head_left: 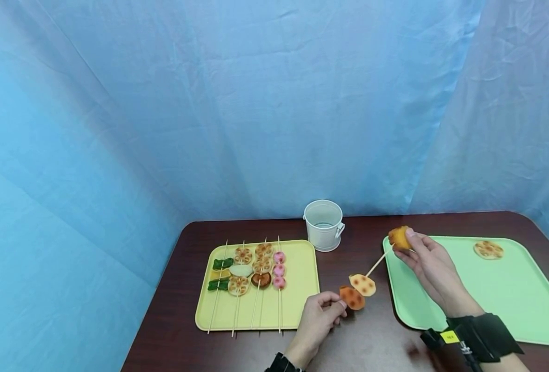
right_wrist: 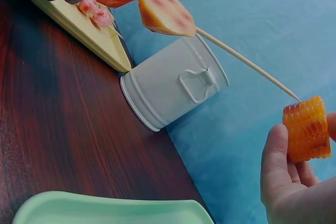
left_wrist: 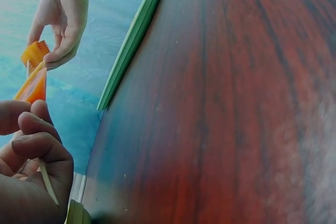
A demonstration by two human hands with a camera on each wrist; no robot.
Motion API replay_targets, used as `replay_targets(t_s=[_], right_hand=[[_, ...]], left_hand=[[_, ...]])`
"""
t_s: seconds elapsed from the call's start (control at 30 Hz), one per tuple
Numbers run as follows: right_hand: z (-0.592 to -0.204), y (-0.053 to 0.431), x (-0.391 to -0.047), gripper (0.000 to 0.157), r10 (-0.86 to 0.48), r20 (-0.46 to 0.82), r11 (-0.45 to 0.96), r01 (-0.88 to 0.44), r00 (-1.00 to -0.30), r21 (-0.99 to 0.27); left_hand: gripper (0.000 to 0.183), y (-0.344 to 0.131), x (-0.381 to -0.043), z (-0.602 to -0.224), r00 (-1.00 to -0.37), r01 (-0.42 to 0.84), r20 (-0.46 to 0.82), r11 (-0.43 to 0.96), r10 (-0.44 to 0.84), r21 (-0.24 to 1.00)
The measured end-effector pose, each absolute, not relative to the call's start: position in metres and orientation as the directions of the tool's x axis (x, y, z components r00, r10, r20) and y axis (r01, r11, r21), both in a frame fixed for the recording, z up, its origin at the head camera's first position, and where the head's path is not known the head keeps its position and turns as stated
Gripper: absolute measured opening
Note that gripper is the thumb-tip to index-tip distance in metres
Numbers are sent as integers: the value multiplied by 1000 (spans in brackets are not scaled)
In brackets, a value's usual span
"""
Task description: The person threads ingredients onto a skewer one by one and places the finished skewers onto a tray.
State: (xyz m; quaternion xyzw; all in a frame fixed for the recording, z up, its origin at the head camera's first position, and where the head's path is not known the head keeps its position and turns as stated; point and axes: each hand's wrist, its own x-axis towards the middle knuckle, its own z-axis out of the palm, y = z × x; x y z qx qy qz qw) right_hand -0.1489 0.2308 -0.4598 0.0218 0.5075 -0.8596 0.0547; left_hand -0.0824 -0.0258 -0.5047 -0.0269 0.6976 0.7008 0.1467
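Note:
My left hand (head_left: 318,320) pinches a wooden skewer (right_wrist: 247,64) near its lower end. Threaded on it, close to my left fingers, are an orange-brown slice (head_left: 352,298) and a pale yellow slice (head_left: 363,285) with browned spots. Between thumb and fingers my right hand (head_left: 435,271) holds a piece of corn (right_wrist: 307,129) at the skewer's pointed tip. The tip meets the corn's near side; whether it has entered cannot be told. In the left wrist view the skewer's tail (left_wrist: 48,182) shows below my curled left fingers.
A yellow tray (head_left: 300,258) at left bears several loaded skewers. Behind it stands a white metal bucket (head_left: 323,227). The green tray (head_left: 465,305) at right, partly under my right arm, holds one round lotus root slice (head_left: 488,250). A blue cloth (head_left: 302,103) hangs along the table's back edge.

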Motion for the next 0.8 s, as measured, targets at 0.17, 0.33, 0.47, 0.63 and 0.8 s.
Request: replay_targets(t_s=[0.17,0.33,0.47,0.63,0.8], right_hand=[[-461,229,-148,36,-66,-99,-454,118,-993,-883],[-460,228,-147,36,-50,-105,-405,116,-993,-907],[-457,227,-147,40,-15,-123,-323,121,-992,-939],[-454,222,-148,40,7,-116,-185,112,-993,-976],[-456,216,-146,42,16,-95,-28,94,-995,-995]], left_hand=[[12,-25,-82,-505,-955,-246,-244,12,168,969],[13,-25,-82,-505,-957,-241,-241,20,162,970],[14,-24,-83,-504,-957,-245,-246,25,153,969],[12,-22,-82,-504,-959,-245,-243,5,147,970],[10,-20,-82,-505,-961,-245,-241,-14,134,969]])
